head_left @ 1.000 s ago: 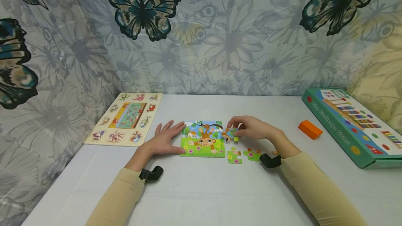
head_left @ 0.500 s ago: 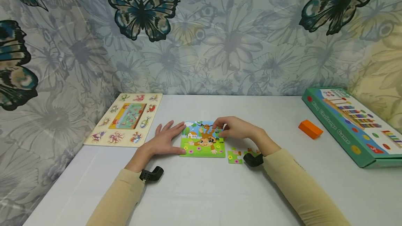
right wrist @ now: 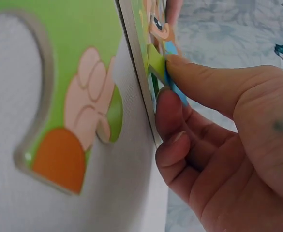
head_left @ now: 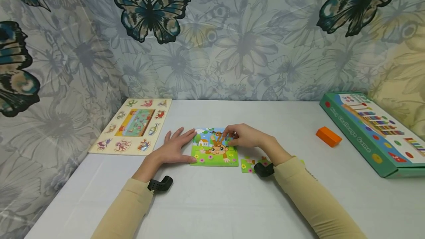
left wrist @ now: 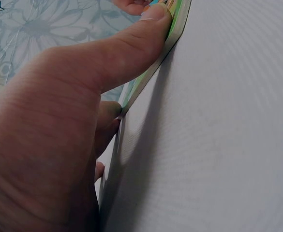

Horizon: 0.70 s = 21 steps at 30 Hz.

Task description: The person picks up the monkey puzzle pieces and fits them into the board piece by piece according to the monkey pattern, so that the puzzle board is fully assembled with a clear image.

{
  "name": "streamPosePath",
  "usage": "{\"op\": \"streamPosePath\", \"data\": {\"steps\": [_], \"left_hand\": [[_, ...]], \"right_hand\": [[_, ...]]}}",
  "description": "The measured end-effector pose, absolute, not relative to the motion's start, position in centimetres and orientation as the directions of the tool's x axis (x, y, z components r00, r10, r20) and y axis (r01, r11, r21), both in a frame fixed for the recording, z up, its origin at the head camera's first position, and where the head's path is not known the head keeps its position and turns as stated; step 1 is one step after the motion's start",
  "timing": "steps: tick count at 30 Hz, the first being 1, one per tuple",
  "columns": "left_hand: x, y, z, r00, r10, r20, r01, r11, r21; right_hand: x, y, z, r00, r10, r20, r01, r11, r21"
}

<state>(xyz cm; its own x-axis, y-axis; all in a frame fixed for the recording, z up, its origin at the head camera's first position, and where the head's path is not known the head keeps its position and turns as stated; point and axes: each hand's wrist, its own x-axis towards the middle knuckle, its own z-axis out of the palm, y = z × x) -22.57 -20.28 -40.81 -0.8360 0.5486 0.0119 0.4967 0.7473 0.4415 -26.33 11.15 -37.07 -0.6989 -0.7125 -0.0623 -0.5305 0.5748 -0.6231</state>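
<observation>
A monkey-picture jigsaw puzzle (head_left: 216, 160) lies on the white table between the hands. The left hand (head_left: 172, 149) is spread at its left side, thumb resting on the lower left corner and fingertips at the upper left. Over the upper right part of the picture, the right hand (head_left: 247, 135) pinches a puzzle piece between thumb and fingers; in the right wrist view this green and blue piece (right wrist: 156, 62) sits tilted against the board. Loose puzzle pieces (head_left: 247, 166) lie right of the board, partly hidden by the right wrist's camera. One loose piece (right wrist: 73, 29) looms close in the right wrist view.
A cream sea-animal puzzle board (head_left: 149, 148) lies at the back left. To the right are an orange block (head_left: 328, 137) and a large green game box (head_left: 358, 139). Butterfly-patterned cloth (head_left: 245, 47) hangs behind the table (head_left: 206, 202).
From right of the board, the right hand has moved left with the puzzle piece and now holds it over the picture's upper right. The left hand has stayed in place.
</observation>
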Motion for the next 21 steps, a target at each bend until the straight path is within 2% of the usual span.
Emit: {"op": "streamPosePath", "data": {"steps": [10,21], "left_hand": [[-22.54,-20.33,-40.95,-0.837,0.547,0.014,0.495,0.747,0.443],[-22.54,-20.32,-40.90,-0.836,0.548,0.017,0.497,0.744,0.447]], "right_hand": [[-26.11,10.92,-37.14,-0.697,-0.716,-0.042,-0.564,0.583,-0.585],[-25.82,10.38,-37.07,-0.682,-0.727,-0.079,-0.570,0.596,-0.565]]}}
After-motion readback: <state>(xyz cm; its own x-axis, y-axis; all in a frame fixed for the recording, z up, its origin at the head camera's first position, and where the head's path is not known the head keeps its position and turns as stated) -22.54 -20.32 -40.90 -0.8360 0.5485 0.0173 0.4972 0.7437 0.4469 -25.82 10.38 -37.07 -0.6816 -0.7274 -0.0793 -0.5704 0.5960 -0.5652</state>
